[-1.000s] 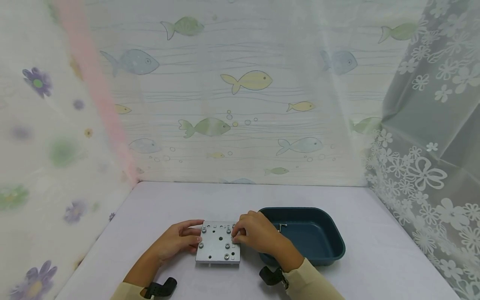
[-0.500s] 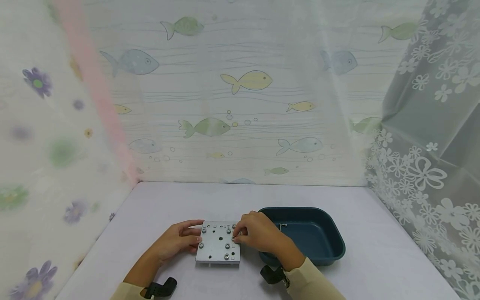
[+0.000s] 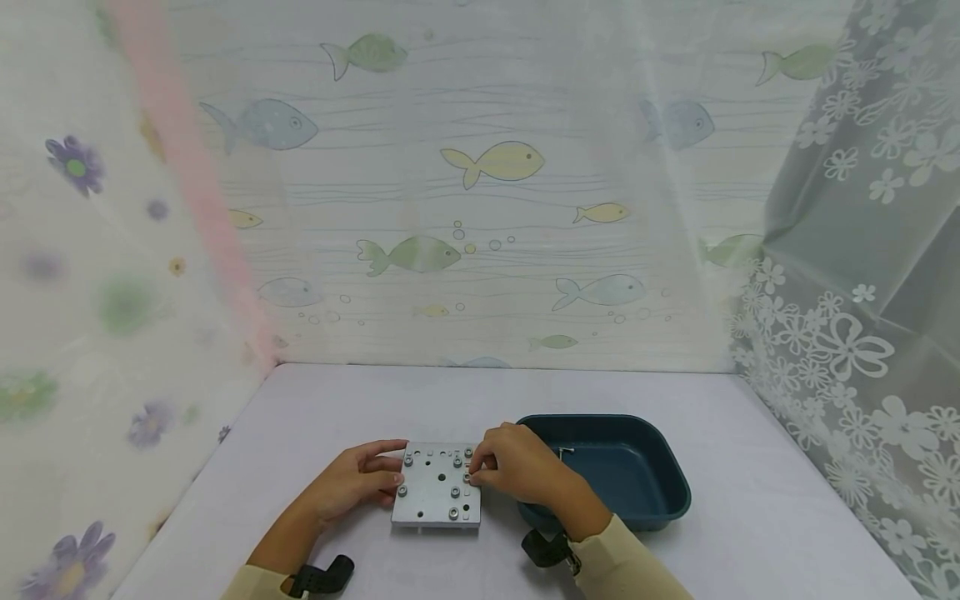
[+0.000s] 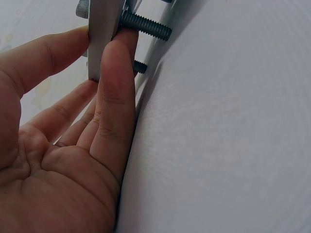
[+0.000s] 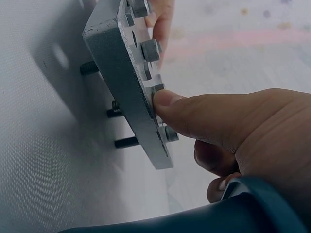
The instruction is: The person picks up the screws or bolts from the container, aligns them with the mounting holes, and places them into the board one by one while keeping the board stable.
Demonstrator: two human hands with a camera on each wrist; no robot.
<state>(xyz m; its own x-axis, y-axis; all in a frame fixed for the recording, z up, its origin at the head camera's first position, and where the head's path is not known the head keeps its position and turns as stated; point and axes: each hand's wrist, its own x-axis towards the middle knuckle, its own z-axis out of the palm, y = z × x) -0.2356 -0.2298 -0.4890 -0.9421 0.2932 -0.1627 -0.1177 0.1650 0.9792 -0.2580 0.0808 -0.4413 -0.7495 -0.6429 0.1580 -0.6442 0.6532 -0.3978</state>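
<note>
A silver metal plate [image 3: 427,502] with several holes and socket-head screws lies on the table in the head view. My left hand [image 3: 348,483] grips its left edge, thumb [image 4: 68,46] on the top face and fingers beneath. Threaded screw shanks [image 4: 148,25] stick out of the plate's underside. At the right edge, my right hand [image 3: 525,468] pinches a screw head [image 5: 159,88] seated in the plate; its index fingertip is hidden behind the thumb in the right wrist view. Another screw [image 3: 453,513] stands near the plate's front edge.
Right of the plate stands a dark blue plastic bin [image 3: 681,487], partly behind the right forearm. Inside it, at the left, lie a few small screws [image 3: 566,451]. The white-covered table [image 3: 360,400] ends at a fish-patterned curtain [image 3: 480,208].
My right fingers have shifted slightly right at the plate's right edge, uncovering more of the screw heads there. The left hand and the plate stay in place.
</note>
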